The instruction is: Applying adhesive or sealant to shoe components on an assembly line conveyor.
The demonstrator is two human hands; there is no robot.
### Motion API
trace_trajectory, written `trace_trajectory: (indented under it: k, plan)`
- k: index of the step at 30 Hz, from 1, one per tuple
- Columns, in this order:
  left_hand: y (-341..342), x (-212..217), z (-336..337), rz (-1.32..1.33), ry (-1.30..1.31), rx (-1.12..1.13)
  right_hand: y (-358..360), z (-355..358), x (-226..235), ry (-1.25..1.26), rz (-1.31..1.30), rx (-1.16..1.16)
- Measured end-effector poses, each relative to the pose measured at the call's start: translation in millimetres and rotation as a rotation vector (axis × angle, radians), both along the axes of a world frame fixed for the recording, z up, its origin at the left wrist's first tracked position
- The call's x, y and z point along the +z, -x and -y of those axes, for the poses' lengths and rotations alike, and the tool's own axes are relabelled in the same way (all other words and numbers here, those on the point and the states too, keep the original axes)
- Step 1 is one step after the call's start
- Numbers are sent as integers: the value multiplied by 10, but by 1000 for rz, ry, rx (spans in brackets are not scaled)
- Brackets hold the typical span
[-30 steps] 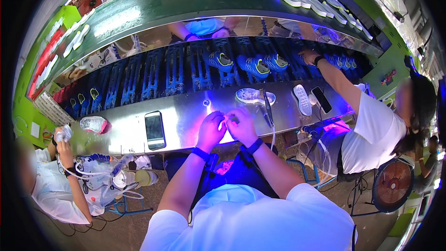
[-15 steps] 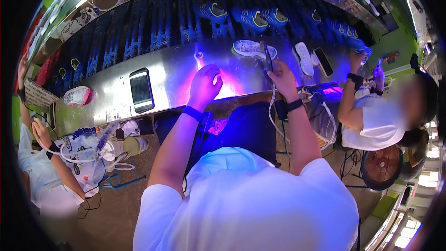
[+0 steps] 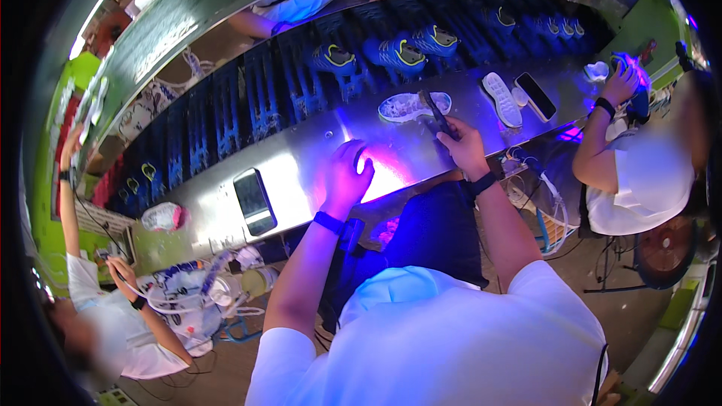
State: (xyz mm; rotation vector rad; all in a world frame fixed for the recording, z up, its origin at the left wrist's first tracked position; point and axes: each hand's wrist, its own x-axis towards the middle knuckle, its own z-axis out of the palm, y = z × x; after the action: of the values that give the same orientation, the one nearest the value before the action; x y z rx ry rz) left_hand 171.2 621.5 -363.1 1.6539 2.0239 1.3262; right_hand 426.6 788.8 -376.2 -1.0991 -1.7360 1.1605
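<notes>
My right hand (image 3: 465, 144) is closed round a dark slim tool (image 3: 435, 111), whose far end lies over a shoe sole (image 3: 402, 108) with a patchy white upper face. From this view I cannot tell whether the tool touches the sole. Over the metal bench edge, my left hand (image 3: 346, 180) is lit pink and purple. Its fingers are bent, with the thumb apart from them, and I see nothing held. A bright pink-white glow (image 3: 385, 173) lies on the bench beside it.
A white sole (image 3: 502, 99) and a black phone (image 3: 535, 96) lie to the right. Another phone (image 3: 255, 201) and a sole (image 3: 162, 216) are on the left. Blue shoes (image 3: 395, 55) stand on the dark slatted conveyor (image 3: 263, 94) behind. Co-workers sit on both sides.
The whole view has shifted and turned. The tool in my right hand now tilts more across the sole. The co-worker's hand at the right has moved with a blue shoe.
</notes>
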Motion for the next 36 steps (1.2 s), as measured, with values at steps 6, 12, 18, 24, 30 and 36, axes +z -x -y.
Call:
trace_trajectory:
  k: [6,12,18,24,30,36]
  plan:
    - [23,258,-838,-218,47,-175,-12,-18,321,218,75,91]
    - [-34,301,-1457,-274,234,-280,-100,-108,131,180,-5,160]
    - [-65,328,-1528,-335,216,-280,-230,-147,209,471,-443,117]
    - [464,384,-1814,-504,50,-161,-244,-127,127,361,-347,87]
    - [1340,314,-2379,-679,342,139,-235,-104,37,212,-244,55]
    - [1528,105,-2531,-701,545,273,-206,-113,-66,133,-213,65]
